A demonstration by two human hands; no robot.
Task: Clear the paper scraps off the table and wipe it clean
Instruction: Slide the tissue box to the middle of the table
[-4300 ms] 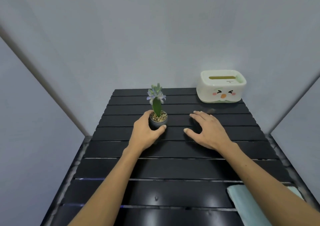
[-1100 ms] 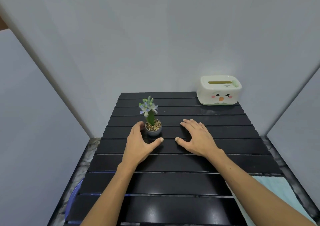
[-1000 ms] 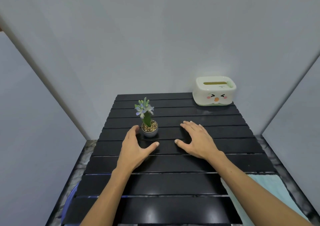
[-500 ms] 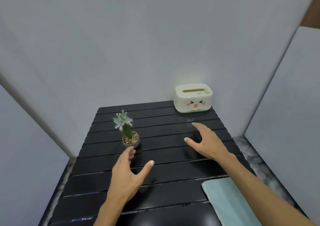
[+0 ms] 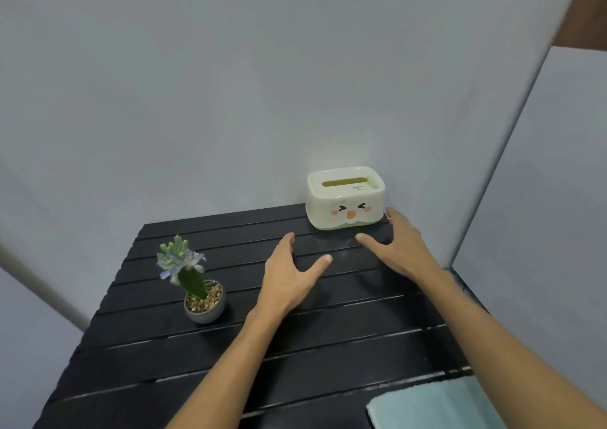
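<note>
The black slatted table shows no paper scraps. A cream tissue box with a cartoon face stands at the far right corner. My left hand hovers open in front of the box, a little to its left, fingers spread and holding nothing. My right hand is open too, its fingertips close to the box's right front corner; I cannot tell if they touch it. A folded light blue cloth lies at the near right edge, partly under my right forearm.
A small grey pot with a flowering plant stands on the left half of the table. Grey walls close in behind the table and on both sides.
My left hand has let go of the plant pot and moved right. Both hands have travelled toward the tissue box, and the view has swung right.
</note>
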